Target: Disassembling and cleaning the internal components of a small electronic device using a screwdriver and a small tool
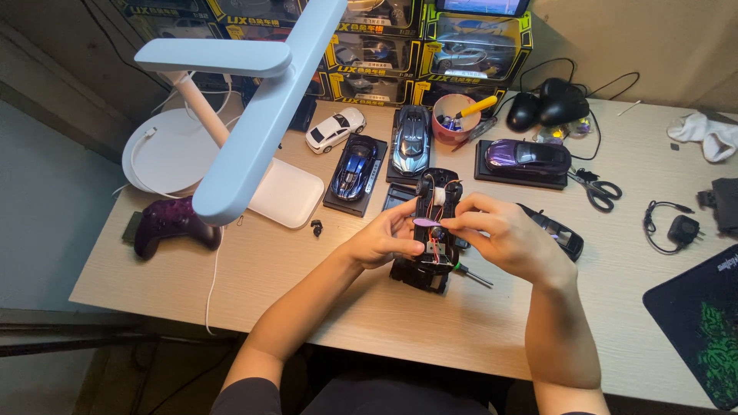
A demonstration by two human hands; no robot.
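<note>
Lying on the pale wooden desk (369, 307), nose pointing away toward the stacked toy-car boxes: a stripped black model-car chassis with exposed wires (433, 238), long axis running front to back. Pinching a small flat purple pick (425, 222) right above the chassis middle, left hand (384, 240) closing in from the left, right hand (507, 237) from the right, fingertips meeting over it. Resting just right of the chassis, a green-collared screwdriver (470, 273); farther right, a loose black car body shell (555, 230).

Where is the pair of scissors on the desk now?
In the head view the scissors lie on the right side of the desk, just right of the purple model car and left of a small black coiled cable.
</note>
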